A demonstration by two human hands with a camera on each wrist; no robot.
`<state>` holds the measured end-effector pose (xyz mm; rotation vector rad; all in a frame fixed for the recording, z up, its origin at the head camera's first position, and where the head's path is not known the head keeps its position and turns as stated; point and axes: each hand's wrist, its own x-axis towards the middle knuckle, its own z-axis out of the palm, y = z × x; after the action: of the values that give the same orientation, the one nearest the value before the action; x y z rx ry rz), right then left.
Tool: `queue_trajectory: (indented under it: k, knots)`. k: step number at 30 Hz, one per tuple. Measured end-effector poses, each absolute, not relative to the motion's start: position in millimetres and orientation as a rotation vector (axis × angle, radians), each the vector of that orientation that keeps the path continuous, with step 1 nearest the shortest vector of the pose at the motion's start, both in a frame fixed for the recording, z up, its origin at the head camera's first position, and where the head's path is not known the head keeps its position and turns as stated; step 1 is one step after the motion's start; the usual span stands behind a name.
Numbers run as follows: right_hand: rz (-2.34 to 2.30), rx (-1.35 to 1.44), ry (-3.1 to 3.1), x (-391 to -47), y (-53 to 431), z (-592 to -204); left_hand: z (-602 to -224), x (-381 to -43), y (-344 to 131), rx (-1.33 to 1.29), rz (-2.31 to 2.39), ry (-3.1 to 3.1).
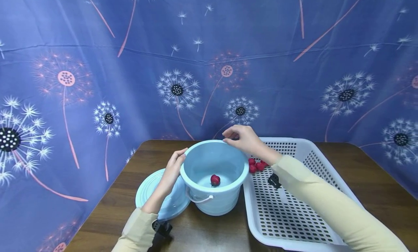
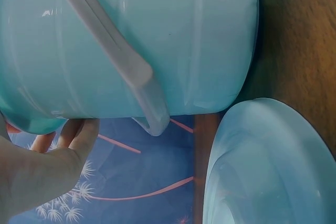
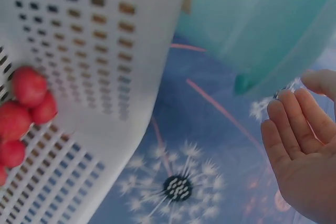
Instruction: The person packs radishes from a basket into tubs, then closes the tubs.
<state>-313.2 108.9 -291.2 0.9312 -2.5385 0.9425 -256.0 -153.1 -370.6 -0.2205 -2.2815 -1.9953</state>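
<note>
While the left hand (image 1: 172, 170) holds the left rim of the blue bucket (image 1: 217, 205) with fingers and thumb, the right hand (image 1: 243, 137) hovers at the back right of that rim, its fingers loosely bent and holding nothing. The bucket stands upright at the centre of the frame, mouth up, with one red ball (image 1: 215, 180) on its floor, away from the near wall, and broad room around it inside. Its white handle (image 1: 204, 200) hangs low on the front left side.

At the right of the frame lies the white basket (image 1: 250, 212), whose left edge runs close beside the bucket; a narrow strip of the brown table (image 1: 210, 235) shows between them toward the bottom. More red balls (image 1: 256, 166) cluster in its far left corner, leaving much of the perforated floor bare. At lower left, the blue lid (image 1: 179, 199) lies partly beneath the left forearm, its right edge just beside the bucket; whether they touch I cannot tell. Brown tabletop spreads at bottom centre and beyond the basket's right edge.
</note>
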Motion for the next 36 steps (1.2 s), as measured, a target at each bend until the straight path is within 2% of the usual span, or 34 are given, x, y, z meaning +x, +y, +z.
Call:
queue_trajectory:
  k: [36]
  knots:
    - [0.839, 0.543, -2.71, -333.1, 217.8, -337.2, -368.0, -253.1, -152.9, -0.247, -2.05, -2.268]
